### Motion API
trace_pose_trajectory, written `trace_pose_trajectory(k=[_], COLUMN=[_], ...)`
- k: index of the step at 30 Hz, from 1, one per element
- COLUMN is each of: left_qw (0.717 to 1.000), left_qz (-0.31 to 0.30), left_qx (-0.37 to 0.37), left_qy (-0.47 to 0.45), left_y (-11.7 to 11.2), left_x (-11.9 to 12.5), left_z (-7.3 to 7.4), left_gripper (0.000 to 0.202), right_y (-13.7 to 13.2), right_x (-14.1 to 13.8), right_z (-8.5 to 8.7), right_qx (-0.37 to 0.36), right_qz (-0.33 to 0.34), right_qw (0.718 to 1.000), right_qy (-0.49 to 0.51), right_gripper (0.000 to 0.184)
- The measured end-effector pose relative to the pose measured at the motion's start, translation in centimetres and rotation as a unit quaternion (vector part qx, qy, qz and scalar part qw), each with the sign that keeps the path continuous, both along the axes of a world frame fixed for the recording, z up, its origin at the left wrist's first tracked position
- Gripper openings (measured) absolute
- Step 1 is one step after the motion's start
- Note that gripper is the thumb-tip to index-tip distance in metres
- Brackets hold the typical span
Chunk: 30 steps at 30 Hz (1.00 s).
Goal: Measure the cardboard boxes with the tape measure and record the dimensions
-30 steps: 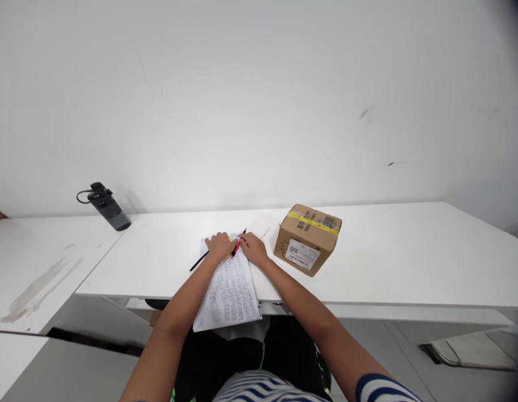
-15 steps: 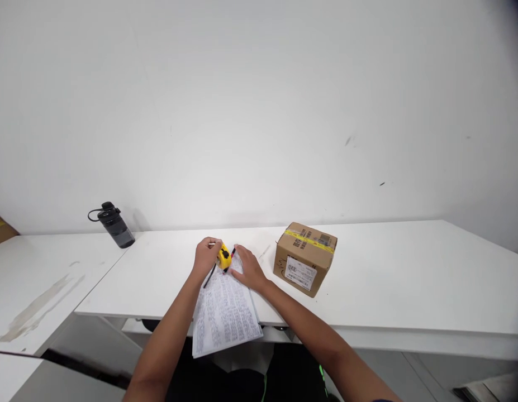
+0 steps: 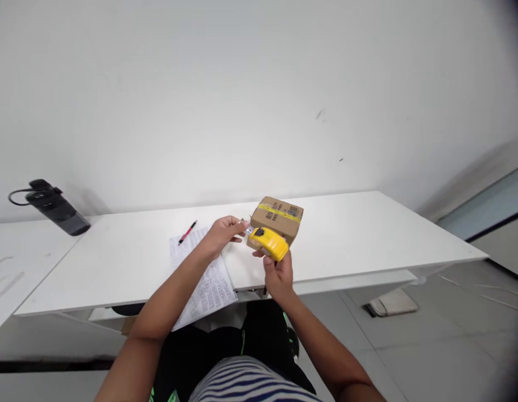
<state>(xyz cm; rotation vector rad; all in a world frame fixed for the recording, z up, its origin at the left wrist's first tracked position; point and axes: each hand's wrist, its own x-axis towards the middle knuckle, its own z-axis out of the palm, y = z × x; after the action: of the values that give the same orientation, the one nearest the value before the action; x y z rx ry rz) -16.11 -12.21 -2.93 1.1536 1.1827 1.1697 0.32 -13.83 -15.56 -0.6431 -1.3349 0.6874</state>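
Right hand (image 3: pixel 279 276) grips the yellow tape measure (image 3: pixel 270 243), its case held before the cardboard box (image 3: pixel 279 215), which sits at 1 o'clock from it. Left hand (image 3: pixel 222 233), at 9 o'clock, appears to pinch the metal tape end (image 3: pixel 249 229); detail blurred. Written sheets (image 3: pixel 212 287) lie at 8 o'clock, red-and-black pen (image 3: pixel 186 233) across their far edge.

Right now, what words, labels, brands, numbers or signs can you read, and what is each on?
None reads clearly enough to quote.
Cardboard box: dark characters on top, too blurred.
Yellow strip across the box: any print too blurred.
Paper: dense lines of writing, too small.
Tape measure: any markings too blurred.
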Motion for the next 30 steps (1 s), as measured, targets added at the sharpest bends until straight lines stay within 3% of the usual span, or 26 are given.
trace_pose_trajectory(k=[3, 6, 11, 15, 18, 23, 27, 30], left_qw=[0.995, 0.982, 0.981, 0.979, 0.975, 0.963, 0.95, 0.935], left_qz=[0.023, 0.059, 0.084, 0.074, 0.024, -0.051, -0.072, -0.049], left_qx=[0.052, 0.091, 0.033, -0.002, -0.026, -0.024, 0.022, 0.069], left_qy=[0.083, 0.155, 0.175, 0.191, 0.219, 0.262, 0.304, 0.344], left_y=[2.8, 6.0, 10.7, 12.5, 13.0, 13.4, 13.4, 13.3], left_x=[0.7, 0.9, 0.9, 1.4, 2.1, 2.3, 2.0, 2.2], left_z=[0.1, 0.3, 0.0, -1.0, -2.0, -2.7, -2.2, -1.7], left_gripper=[0.048, 0.044, 0.036, 0.034, 0.041, 0.046, 0.039, 0.036], right_y=[1.1, 3.7, 7.3, 8.3, 8.2, 7.9, 8.0, 8.2], right_x=[2.4, 5.5, 11.5, 14.6, 14.5, 12.1, 11.3, 11.5], right_z=[1.8, 2.8, 2.9, 2.1, 1.2, 0.4, 0.7, 1.1], right_qx=[-0.089, -0.093, -0.09, -0.085, -0.103, -0.116, -0.119, -0.117], right_qz=[-0.002, -0.019, -0.093, -0.15, -0.169, -0.163, -0.17, -0.167], right_qw=[0.99, 0.983, 0.985, 0.978, 0.977, 0.979, 0.978, 0.978], right_qy=[0.112, 0.158, 0.117, 0.117, 0.085, 0.03, 0.026, 0.034], right_gripper=[0.043, 0.046, 0.052, 0.061, 0.063, 0.065, 0.065, 0.064])
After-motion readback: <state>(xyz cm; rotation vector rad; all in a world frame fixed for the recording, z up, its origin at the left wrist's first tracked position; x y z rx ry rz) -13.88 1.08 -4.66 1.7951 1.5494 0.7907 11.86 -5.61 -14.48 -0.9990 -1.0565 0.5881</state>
